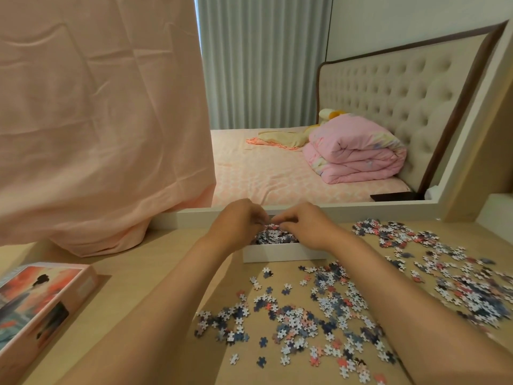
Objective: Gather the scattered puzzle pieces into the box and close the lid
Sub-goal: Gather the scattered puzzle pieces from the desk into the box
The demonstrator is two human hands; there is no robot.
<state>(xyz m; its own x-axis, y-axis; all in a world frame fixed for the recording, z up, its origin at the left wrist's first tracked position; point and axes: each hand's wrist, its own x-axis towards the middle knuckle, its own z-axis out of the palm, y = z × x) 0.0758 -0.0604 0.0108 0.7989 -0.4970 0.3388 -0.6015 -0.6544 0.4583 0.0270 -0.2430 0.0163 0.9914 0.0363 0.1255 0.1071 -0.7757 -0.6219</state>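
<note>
Scattered puzzle pieces (pixel 319 320) cover our table (pixel 166 287) nearest us. Beyond them our left hand (pixel 236 223) and right hand (pixel 302 227) hover curled over the white box (pixel 280 252); whether they pinch pieces we cannot tell. Released carelessly, pieces could bounce out. The lid (pixel 36 301) lies far left.

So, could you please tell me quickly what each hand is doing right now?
Left hand: over the white box, fingers curled; whether it holds pieces cannot be told.
Right hand: the same, cannot be told.
</note>
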